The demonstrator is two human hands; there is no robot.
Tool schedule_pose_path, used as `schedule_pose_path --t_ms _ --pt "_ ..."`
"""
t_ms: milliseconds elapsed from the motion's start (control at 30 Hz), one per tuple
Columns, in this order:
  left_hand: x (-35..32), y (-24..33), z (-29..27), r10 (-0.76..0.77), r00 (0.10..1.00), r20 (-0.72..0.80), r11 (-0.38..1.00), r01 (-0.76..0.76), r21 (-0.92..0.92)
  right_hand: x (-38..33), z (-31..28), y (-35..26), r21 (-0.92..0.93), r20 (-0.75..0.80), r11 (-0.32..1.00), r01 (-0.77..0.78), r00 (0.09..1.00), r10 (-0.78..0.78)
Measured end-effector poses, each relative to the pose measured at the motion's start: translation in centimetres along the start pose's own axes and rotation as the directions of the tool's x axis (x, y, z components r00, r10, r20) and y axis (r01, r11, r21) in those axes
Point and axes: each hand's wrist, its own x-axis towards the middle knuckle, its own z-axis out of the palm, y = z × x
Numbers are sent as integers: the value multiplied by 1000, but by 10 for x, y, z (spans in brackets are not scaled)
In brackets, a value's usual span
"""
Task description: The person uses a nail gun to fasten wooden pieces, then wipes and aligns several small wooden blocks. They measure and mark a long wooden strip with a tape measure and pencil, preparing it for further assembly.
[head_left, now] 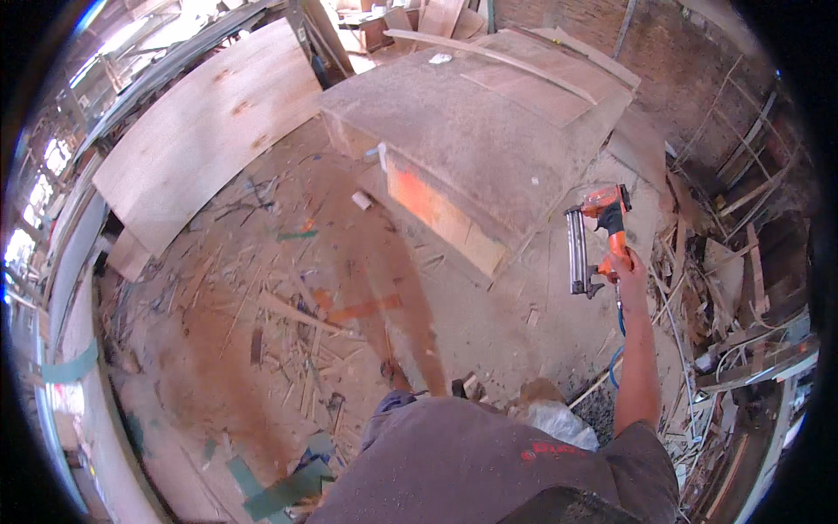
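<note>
My right hand (pixel 625 264) is wrapped round the lower orange grip of a pneumatic nail gun (pixel 609 210), held out to the right with the arm stretched forward. The tool has an orange head, a black middle section and a long silver magazine on its left side. A blue air hose (pixel 614 367) runs from its lower end down along my forearm. Left of the tool lies a large box-like wooden piece (pixel 471 131) with a broad dusty top and a lighter front side. The gun appears apart from it. My left hand does not show.
A pale plywood sheet (pixel 214 122) leans at the far left. Wood offcuts and splinters (pixel 305 349) litter the dusty floor. Scrap wood (pixel 742 271) is heaped along the right. A long thin strip (pixel 493 59) lies on the wooden piece. A clear plastic bag (pixel 563 424) is near my body.
</note>
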Motion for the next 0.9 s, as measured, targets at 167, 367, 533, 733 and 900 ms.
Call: schedule_pose_path --t_ms 167,367,533,733,900 --pt "167 161 -203 151 958 -243 987 -132 92 136 75 -19 17 7 996 -85 996 85" --pt "269 461 -373 399 760 -513 692 -617 -375 305 144 33 44 31 981 -187 982 186" --pt "280 536 -372 474 664 -579 795 -605 -44 415 181 124 194 18 929 -316 948 318" --pt "272 490 -310 131 989 62 985 -137 104 524 217 180 295 132 887 -355 935 330" --pt "207 499 -299 -105 985 140 987 86 134 539 229 186 82 79 923 -377 925 371"
